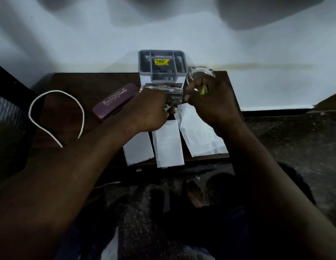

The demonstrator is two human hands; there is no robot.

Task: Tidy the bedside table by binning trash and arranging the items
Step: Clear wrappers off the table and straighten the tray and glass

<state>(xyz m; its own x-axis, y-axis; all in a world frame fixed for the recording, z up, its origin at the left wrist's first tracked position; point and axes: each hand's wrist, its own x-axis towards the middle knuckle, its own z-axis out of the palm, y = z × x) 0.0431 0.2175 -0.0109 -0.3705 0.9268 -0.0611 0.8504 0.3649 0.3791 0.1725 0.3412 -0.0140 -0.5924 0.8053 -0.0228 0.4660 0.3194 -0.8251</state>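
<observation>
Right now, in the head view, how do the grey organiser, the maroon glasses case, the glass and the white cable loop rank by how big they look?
Largest to smallest, as they look:
1. Cable loop, by the area it spans.
2. Organiser and glasses case: too alike to rank.
3. Glass, partly hidden by the right hand.

A table (73,81) fills the middle of the frame. An organizer (162,65) stands at its far edge, centre, with a glass (200,74) just to its right. A spectacle case (116,100) lies left of centre, and a looped cable (56,117) lies further left. Three paper slips (168,145) lie side by side at the near edge, below the organizer.
</observation>
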